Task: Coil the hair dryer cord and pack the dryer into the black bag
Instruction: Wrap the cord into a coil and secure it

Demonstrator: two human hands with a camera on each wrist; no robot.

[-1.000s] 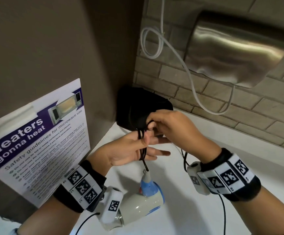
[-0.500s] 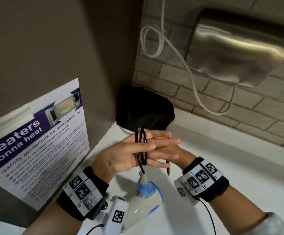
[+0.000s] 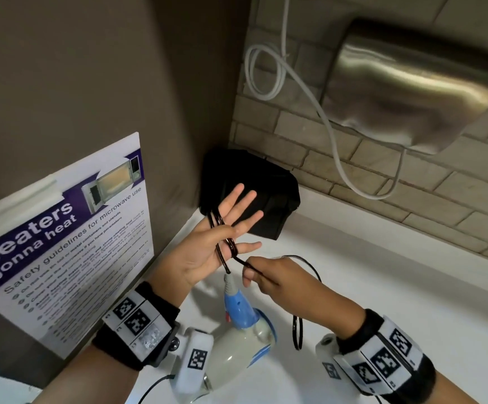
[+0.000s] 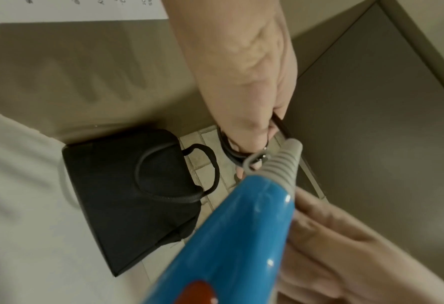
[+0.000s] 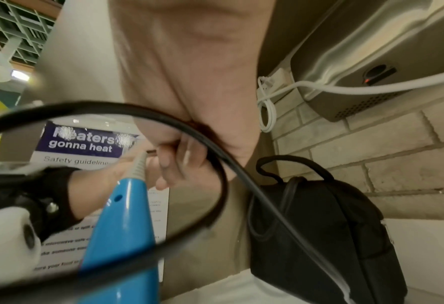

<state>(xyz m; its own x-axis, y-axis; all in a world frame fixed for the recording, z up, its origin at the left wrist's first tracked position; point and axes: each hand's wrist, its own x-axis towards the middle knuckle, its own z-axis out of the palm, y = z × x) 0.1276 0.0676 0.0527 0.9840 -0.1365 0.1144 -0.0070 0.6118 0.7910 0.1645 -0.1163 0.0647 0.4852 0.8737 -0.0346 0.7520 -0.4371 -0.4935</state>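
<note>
Head view: hair dryer [image 3: 238, 342] handle points up toward left hand [image 3: 207, 246]

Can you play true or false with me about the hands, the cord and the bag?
1. The cord is looped around the left hand. True.
2. The dryer is already inside the bag. False: it hangs below the hands, outside the bag.
3. The right hand pinches the cord. True.
4. The left hand's fingers are curled into a fist. False: they are spread straight.
5. The bag is red. False: it is black.
</note>
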